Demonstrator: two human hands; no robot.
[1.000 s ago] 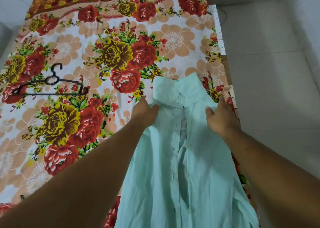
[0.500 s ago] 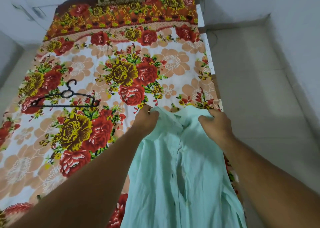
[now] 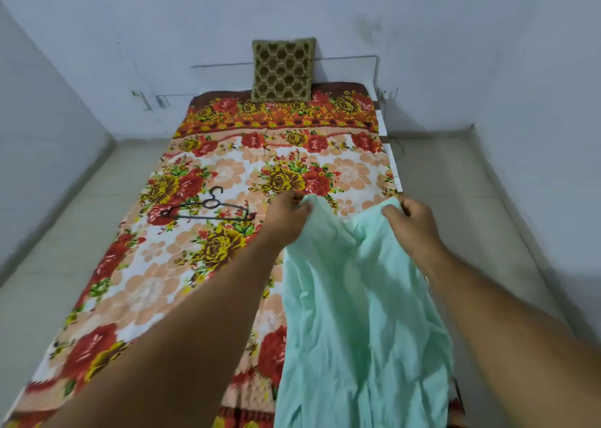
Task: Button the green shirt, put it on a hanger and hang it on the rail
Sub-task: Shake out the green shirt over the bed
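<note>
Seen from the head camera, both bare arms reach forward over a bed covered with a floral bedspread [image 3: 227, 180] of red and yellow roses on white. Each hand pinches the far edge of the green shirt [image 3: 354, 314]. The left hand [image 3: 287, 218] is closed on the shirt's far left corner, fingers curled around a bunch of cloth. The right hand [image 3: 414, 224] is closed on the far right corner in the same way. Between the two hands the top edge sags in a shallow dip, and the rest of the pale mint fabric falls toward the near edge of the frame in loose folds, covering the right near part of the bed. Whether any buttons are done up cannot be told; no placket shows on this side.

Left of the left hand, apart from the shirt, a thin black hanger [image 3: 208, 208] lies flat on the bedspread with its hook pointing far. At the far end of the bed a brown patterned cushion [image 3: 282, 69] leans upright against the pale wall [image 3: 455, 37]. Light floor tiles [image 3: 471, 174] flank the bed on both sides.
</note>
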